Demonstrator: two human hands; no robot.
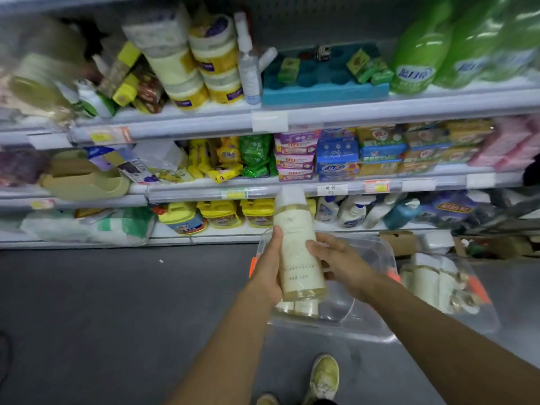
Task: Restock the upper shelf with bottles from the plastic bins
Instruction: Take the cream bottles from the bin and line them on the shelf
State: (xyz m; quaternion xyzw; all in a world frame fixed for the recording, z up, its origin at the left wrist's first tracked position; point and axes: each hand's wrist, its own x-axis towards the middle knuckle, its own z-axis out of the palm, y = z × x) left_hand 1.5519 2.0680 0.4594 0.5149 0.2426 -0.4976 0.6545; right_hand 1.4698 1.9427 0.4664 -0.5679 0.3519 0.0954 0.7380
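A tall cream-coloured bottle [298,244] with a pale cap stands upright in front of me, above a clear plastic bin [371,323] on the floor. My left hand [267,270] grips its left side, thumb up along the label. My right hand [339,258] holds its right side with fingers curled on the front. More cream bottles [301,306] lie in that bin. A second clear bin [485,314] at the right holds several similar bottles [429,282]. The upper shelf [321,112] runs across the top of the view.
The upper shelf carries yellow tubs [216,59], a white pump bottle [248,57], a teal tray [324,83] and green bottles [420,51]. Lower shelves hold packets and cleaners. Cardboard boxes [400,244] sit on the grey floor. My shoe [324,378] is below the bin.
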